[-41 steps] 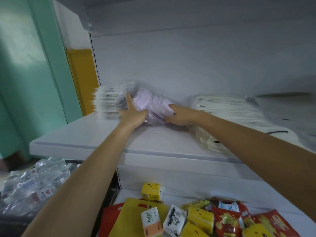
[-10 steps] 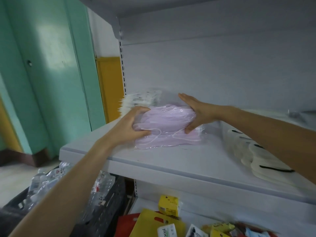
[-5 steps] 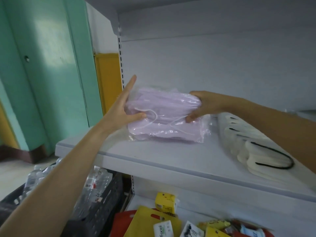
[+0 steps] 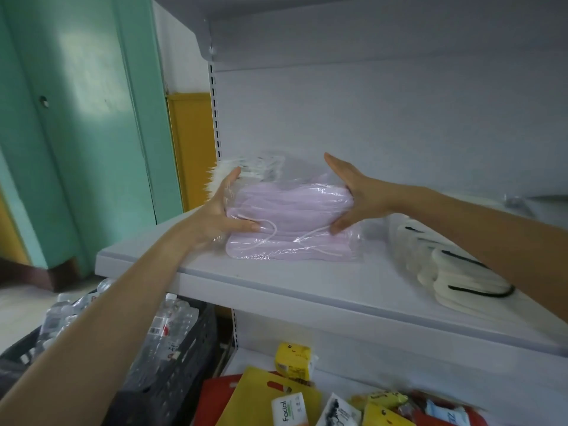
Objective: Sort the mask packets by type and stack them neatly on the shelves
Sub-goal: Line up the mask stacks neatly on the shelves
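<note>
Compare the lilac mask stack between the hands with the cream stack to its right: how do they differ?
The lilac stack has white loops; the cream stack has black loops. The lilac stack lies piled flat, pressed between the left hand and right hand; the cream stack leans fanned out, untouched. Both are in clear wrap on the same shelf.

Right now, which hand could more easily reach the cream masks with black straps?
Probably the right hand: the cream masks lie right of the purple packets it presses, beneath its forearm. The left hand is farther.
</note>
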`<control>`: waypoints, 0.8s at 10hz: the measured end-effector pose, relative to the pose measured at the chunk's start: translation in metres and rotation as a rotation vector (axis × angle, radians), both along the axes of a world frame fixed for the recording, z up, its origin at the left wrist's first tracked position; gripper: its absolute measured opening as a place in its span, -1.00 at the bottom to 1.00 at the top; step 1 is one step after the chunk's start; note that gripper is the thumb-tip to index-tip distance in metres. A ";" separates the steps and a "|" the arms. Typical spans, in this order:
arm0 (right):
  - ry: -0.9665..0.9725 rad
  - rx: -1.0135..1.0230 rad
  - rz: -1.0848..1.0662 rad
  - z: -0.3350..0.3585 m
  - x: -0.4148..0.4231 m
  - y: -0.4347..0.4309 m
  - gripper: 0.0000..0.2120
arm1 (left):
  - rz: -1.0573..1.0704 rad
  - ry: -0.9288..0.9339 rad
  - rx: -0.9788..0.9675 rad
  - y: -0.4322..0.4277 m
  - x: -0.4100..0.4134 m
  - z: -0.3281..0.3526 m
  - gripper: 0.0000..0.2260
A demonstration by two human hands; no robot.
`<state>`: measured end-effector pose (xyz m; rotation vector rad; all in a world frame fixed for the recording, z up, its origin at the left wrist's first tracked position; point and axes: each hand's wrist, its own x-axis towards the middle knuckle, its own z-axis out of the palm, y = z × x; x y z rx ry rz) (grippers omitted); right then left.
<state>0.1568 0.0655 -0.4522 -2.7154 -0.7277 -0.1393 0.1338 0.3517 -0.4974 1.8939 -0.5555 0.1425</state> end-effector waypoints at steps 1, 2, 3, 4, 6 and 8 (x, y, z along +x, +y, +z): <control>0.020 -0.015 -0.003 0.001 0.003 0.001 0.29 | -0.013 -0.047 0.014 0.000 0.001 0.002 -0.02; 0.080 0.008 -0.018 0.002 0.008 0.001 0.29 | -0.031 -0.106 0.059 -0.002 0.002 0.003 -0.02; 0.022 -0.085 -0.042 0.004 0.011 0.003 0.22 | -0.050 -0.113 0.070 -0.002 0.004 0.002 -0.03; -0.048 -0.146 -0.059 0.006 0.014 0.004 -0.01 | -0.051 -0.096 0.055 -0.002 0.006 0.002 -0.04; 0.047 -0.005 -0.076 0.005 0.012 0.005 -0.30 | -0.028 -0.095 0.027 -0.002 0.007 0.003 -0.02; 0.050 0.142 -0.078 -0.001 0.009 -0.001 -0.12 | 0.125 -0.286 0.040 -0.004 -0.003 0.003 0.09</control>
